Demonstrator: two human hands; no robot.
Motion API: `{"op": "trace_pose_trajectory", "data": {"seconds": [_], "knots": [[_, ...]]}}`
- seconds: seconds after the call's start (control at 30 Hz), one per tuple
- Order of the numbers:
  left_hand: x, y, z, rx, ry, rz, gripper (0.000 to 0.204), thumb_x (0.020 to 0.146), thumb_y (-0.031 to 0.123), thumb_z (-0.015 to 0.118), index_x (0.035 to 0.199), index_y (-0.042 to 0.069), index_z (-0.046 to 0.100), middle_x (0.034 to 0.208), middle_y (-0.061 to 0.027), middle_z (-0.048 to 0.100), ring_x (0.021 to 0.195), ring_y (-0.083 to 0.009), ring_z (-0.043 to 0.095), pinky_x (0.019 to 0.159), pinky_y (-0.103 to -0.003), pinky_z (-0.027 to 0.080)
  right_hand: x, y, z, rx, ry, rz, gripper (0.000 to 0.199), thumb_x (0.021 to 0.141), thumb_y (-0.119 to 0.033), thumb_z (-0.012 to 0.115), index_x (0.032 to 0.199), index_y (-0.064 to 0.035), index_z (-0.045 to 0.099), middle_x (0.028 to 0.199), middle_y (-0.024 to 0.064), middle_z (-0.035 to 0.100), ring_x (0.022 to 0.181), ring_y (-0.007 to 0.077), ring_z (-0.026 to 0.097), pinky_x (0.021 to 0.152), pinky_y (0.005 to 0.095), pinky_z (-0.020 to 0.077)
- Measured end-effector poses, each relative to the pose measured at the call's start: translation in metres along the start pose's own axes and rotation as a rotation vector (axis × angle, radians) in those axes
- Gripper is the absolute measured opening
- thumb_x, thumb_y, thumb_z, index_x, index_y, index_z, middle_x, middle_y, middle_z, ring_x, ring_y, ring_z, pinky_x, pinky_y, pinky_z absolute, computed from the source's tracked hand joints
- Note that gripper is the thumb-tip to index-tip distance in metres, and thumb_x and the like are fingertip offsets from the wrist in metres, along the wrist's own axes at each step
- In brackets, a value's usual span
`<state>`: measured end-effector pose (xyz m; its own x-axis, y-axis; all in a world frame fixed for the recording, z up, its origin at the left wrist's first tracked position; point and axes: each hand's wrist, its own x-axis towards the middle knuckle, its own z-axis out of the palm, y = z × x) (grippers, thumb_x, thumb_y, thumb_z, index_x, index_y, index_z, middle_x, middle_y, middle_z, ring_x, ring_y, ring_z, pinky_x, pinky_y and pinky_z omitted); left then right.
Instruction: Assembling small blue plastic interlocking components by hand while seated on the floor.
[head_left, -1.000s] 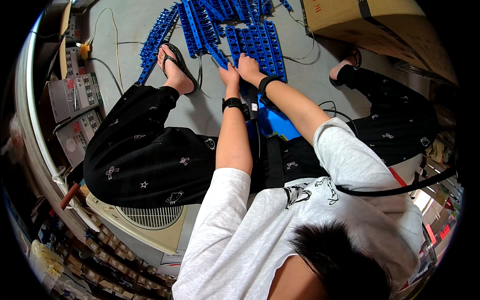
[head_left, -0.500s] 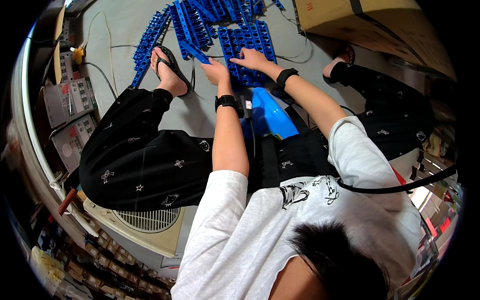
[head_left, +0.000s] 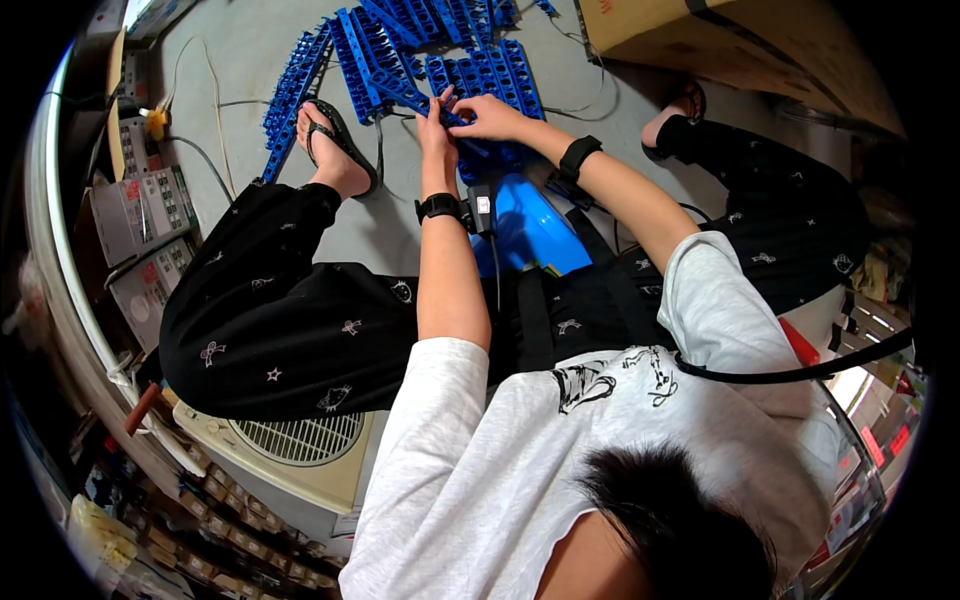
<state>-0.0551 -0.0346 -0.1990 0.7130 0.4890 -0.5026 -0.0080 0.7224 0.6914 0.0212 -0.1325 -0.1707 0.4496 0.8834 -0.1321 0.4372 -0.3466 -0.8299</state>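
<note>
Head view: right hand (head_left: 487, 118) fingers seem to pinch the near end of the long narrow blue plastic strip (head_left: 405, 95); left hand (head_left: 436, 125) fingers extended along it, hold unclear. I'd steady it left-handed, far end clear of the perforated blue plastic strips (head_left: 487, 72) beyond the fingers.

Passage at the right, crowding ahead

The right hand (head_left: 485, 118) could pass sideways over grey floor (head_left: 612, 128), toward the right foot (head_left: 667, 123), but a thin cable (head_left: 560, 109) crosses there. The big carton (head_left: 760, 55) closes the upper right. Ahead, blue strips (head_left: 500, 75) obstruct. At left stands the left foot (head_left: 325, 142); nearer the body, a blue plastic object (head_left: 535, 225) takes room.
</note>
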Motion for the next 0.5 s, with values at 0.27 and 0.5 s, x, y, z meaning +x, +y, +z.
{"op": "trace_pose_trajectory", "data": {"seconds": [0.27,0.5], "knots": [[-0.005,-0.002,0.003,0.134,-0.135,-0.081,0.021,0.087,0.018,0.049,0.100,0.003,0.043,0.101,-0.0124,0.060,0.086,-0.0195,0.058,0.075,-0.031,0.046,-0.016,0.003,0.013,-0.176,0.081,0.052,0.036,0.072,-0.032,0.061,0.075,0.0026,0.053,0.064,0.0170,0.056,0.060,0.0305,0.057,0.054,0.0371,0.0441],[0.006,-0.001,0.006,0.253,-0.157,-0.140,0.022,0.083,0.021,0.055,0.095,0.002,0.053,0.093,-0.0080,0.062,0.081,-0.0156,0.057,0.072,-0.027,0.045,-0.018,0.004,0.011,-0.043,0.238,0.116,0.036,0.072,-0.031,0.061,0.078,0.0034,0.052,0.061,0.0165,0.056,0.055,0.0307,0.056,0.051,0.0373,0.0435]]}}
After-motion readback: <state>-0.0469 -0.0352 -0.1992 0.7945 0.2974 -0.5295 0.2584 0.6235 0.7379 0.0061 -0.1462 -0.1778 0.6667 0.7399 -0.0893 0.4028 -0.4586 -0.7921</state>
